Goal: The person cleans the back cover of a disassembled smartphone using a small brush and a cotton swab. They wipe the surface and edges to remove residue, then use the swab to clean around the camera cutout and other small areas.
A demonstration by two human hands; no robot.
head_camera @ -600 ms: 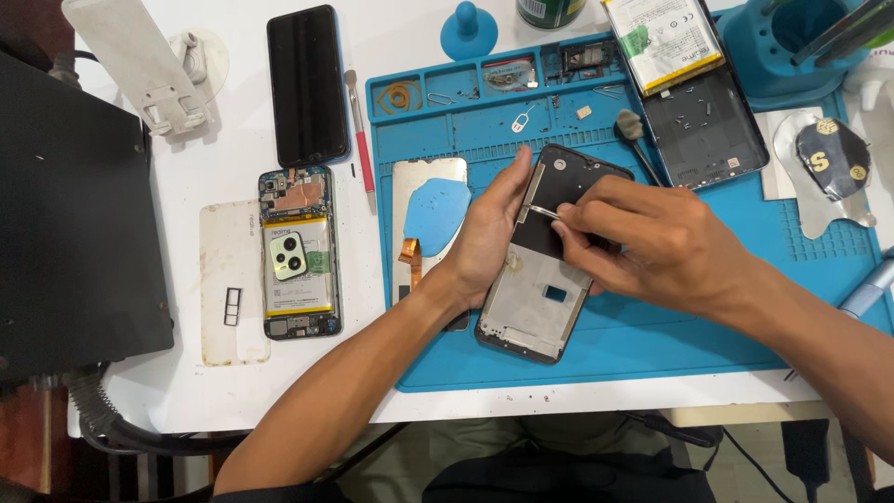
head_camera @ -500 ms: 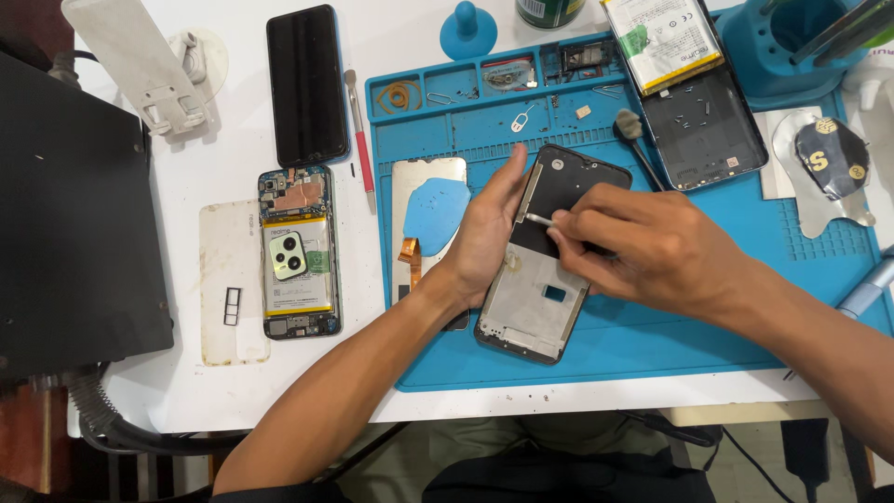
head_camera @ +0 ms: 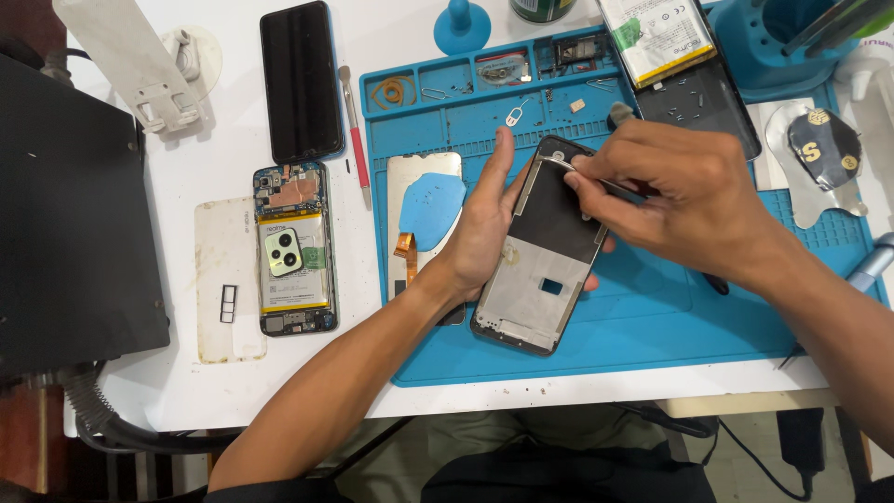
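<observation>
At centre frame, on the blue repair mat (head_camera: 652, 335), an opened phone frame (head_camera: 545, 251) lying tilted, cradled along its left edge by the left hand (head_camera: 480, 228), grip wrapped loosely around the frame. Just right, the right hand (head_camera: 684, 200), grip pinched tight on thin metal tweezers (head_camera: 582, 172), tips touching the frame's upper end. Left of the mat, on the white surface (head_camera: 223, 140), a second opened phone (head_camera: 293, 247) with battery and camera showing. Farther up, a black phone (head_camera: 300, 82) lying flat.
</observation>
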